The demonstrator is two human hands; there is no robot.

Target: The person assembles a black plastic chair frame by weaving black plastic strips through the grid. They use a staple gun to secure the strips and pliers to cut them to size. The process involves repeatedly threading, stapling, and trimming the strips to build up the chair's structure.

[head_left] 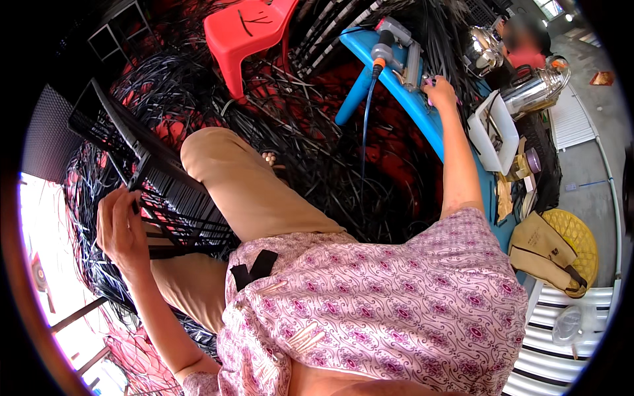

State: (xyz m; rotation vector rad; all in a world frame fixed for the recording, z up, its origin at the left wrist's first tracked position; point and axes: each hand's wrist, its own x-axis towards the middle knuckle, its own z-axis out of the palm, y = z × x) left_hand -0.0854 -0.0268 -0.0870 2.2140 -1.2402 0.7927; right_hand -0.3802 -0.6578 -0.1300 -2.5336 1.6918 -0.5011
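My left hand [122,231] is closed, its fingertips pinching a black plastic strip [136,206] at the edge of a black woven frame [178,198]. That partly woven frame leans against my legs, with loose strips hanging off it. Stretched out to the right, my right hand [441,92] is closed around the pink-purple handles of what look like scissors [430,83] over the blue table [422,119]. The blades are hard to make out. Close to that hand, a grey air tool [396,30] and a black-and-orange hose fitting [381,53] lie on the tabletop.
Heaps of black strips [158,86] cover the red floor around my legs. A red plastic stool [244,30] stands ahead. On the right are a white basket [495,135], a tape roll [532,160] and a yellow woven seat [581,244]. Another person [525,49] is at the far right.
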